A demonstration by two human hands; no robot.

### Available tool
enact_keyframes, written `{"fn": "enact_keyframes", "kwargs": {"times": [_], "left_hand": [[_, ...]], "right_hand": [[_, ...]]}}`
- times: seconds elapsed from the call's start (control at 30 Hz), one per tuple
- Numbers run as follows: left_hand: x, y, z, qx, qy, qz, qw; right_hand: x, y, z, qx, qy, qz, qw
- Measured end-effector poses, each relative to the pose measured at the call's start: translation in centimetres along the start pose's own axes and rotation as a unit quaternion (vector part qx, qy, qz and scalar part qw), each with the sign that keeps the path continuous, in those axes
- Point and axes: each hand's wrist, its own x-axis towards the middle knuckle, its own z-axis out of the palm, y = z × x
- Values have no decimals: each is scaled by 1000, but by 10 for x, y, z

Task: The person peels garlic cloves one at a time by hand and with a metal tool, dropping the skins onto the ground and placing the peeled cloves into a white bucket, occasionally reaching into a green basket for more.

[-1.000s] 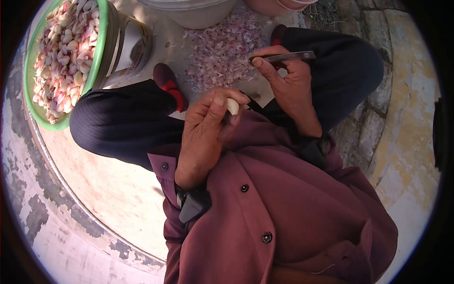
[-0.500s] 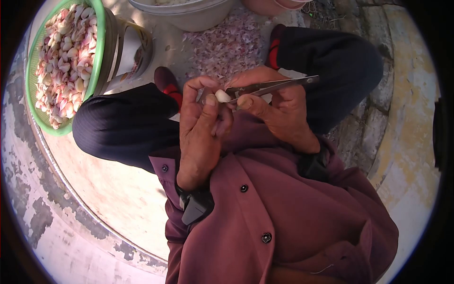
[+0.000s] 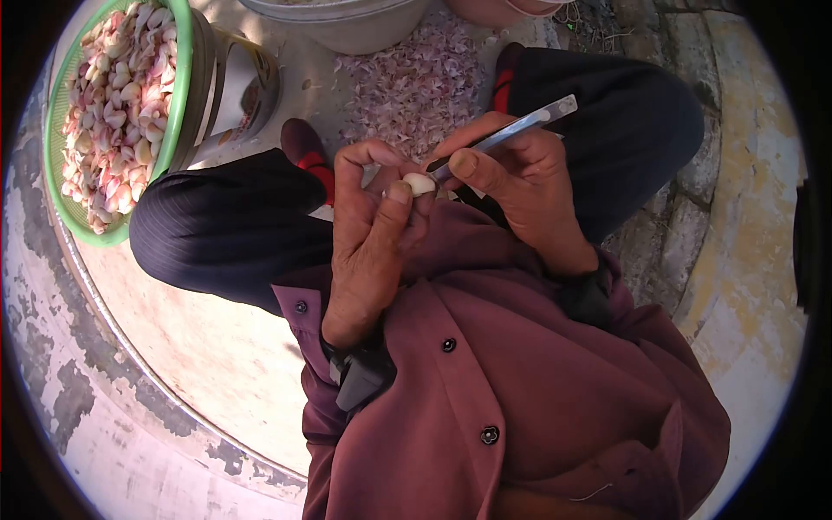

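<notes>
Pinched between the thumb and fingers of my left hand [image 3: 368, 234] is a pale garlic clove [image 3: 419, 184]. My right hand [image 3: 529, 182] is closed around a pair of metal tweezers [image 3: 520, 124], thumb on one side and fingers on the other. The tweezers' broad back end points up and to the right, while their tips are at the clove's right side, partly hidden by my fingers. Both hands are close together above my lap.
To the left, a green plastic basket [image 3: 185, 78] full of unpeeled garlic cloves [image 3: 117, 113] rests on a bucket [image 3: 247, 91]. A pile of garlic skins [image 3: 412, 87] lies on the ground between my feet. Behind it stand a whitish tub [image 3: 347, 28] and a pinkish container [image 3: 485, 10].
The tweezers have turned so their back end sits higher and their flat side shows. The clove has shifted slightly right and shows more of its surface in my left fingers.
</notes>
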Motion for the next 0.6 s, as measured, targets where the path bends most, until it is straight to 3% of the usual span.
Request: {"fn": "enact_keyframes", "kwargs": {"times": [0.1, 0.17, 0.27, 0.4, 0.47, 0.53, 0.57, 0.6], "left_hand": [[-3, -1, 0, 81, -23, 16, 996], [-5, -2, 2, 102, -44, -3, 994], [-5, -1, 3, 150, -59, -3, 987], [-2, -1, -2, 219, -38, 58, 973], [1, 8, 1, 216, -9, 65, 974], [11, 27, 7, 203, 26, 91, 975], [19, 43, 9, 197, 32, 112, 973], [36, 59, 12, 214, 14, 199, 956]], "right_hand": [[3, 4, -4, 48, 6, 57, 997], [4, 9, -3, -5, 20, -22, 1000], [15, 4, -6, -8, 50, -65, 997], [21, -10, -21, 135, 74, -88, 984], [18, -5, -32, 137, 69, -92, 984], [15, 6, -39, -41, 113, -36, 992], [13, 10, -38, -37, 123, -6, 992], [11, 17, -40, -29, 123, 14, 992]]}}
